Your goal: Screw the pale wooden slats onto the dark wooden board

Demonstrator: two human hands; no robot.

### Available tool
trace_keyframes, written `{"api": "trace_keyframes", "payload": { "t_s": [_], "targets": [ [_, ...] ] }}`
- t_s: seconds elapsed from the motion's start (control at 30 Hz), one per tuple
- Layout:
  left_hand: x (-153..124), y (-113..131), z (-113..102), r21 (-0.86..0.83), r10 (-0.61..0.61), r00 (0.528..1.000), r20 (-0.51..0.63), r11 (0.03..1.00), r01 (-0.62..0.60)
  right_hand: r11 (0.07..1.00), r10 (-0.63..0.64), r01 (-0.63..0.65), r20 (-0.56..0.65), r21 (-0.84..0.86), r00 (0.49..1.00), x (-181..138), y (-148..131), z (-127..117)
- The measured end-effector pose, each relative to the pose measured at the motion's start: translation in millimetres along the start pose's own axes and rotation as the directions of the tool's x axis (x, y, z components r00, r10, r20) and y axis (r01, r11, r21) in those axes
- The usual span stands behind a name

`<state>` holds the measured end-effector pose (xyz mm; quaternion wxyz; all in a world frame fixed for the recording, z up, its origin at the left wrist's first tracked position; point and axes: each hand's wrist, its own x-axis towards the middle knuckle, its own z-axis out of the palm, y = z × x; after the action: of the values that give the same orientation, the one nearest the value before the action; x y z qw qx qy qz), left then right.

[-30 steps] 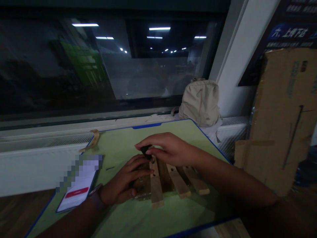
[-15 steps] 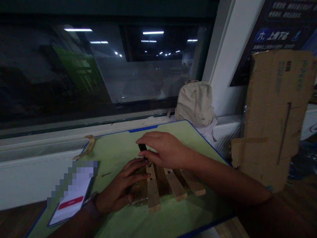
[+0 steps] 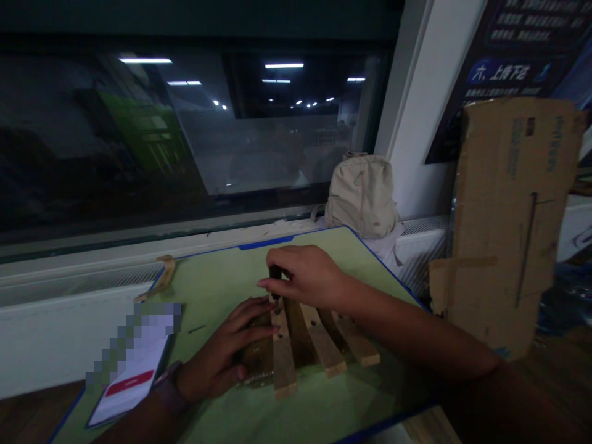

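My right hand (image 3: 309,274) is closed around the black handle of a screwdriver (image 3: 276,274), which stands nearly upright with its tip at a hole or screw in the leftmost wooden slat (image 3: 284,364). My left hand (image 3: 226,345) lies with fingers stretched and apart, pressing the brown base (image 3: 259,357) and touching that slat's left edge. Two more slats, a middle slat (image 3: 326,348) and a right slat (image 3: 363,348), lie across the same base, each with dark holes or screw heads. My right forearm hides their far ends.
Everything rests on a green, blue-edged table (image 3: 222,262). Left of my wrist lies a bright-screened phone (image 3: 134,376); a thin dark screw or bit (image 3: 197,329) is nearby. Behind stand a beige backpack (image 3: 363,197) and a window; cardboard (image 3: 504,234) leans at right.
The screwdriver has gone from leaning left to nearly upright, and my right hand's fingers have curled more tightly about its handle. My left hand stays in place on the base.
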<state>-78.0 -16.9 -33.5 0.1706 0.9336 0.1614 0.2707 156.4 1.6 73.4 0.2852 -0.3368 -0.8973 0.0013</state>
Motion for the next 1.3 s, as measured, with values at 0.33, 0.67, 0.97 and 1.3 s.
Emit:
{"api": "trace_keyframes", "payload": {
  "t_s": [0.33, 0.67, 0.97, 1.3],
  "targets": [
    [-0.5, -1.0, 0.6, 0.018, 0.023, 1.0, -0.016, 1.0, -0.023, 1.0, 0.005, -0.004, 0.277, -0.004, 0.961, -8.1, -22.2, -26.5],
    [1.2, 1.8, -1.4, 0.019, 0.007, 1.0, -0.002, 1.0, -0.007, 0.989, -0.013, -0.012, 0.17, 0.149, 0.985, -0.1, -5.4, -7.0],
    [-1.0, 0.7, 0.8, -0.004, -0.011, 1.0, 0.0, 1.0, 0.011, 0.935, 0.177, -0.109, 0.176, -0.337, 0.968, -5.7, -10.1, -21.8],
    [-1.0, 0.6, 0.0, 0.012, 0.013, 1.0, -0.015, 1.0, -0.013, 0.968, -0.172, 0.122, 0.223, 0.221, 0.96, -4.6, -8.6, -19.6]
  ]
}}
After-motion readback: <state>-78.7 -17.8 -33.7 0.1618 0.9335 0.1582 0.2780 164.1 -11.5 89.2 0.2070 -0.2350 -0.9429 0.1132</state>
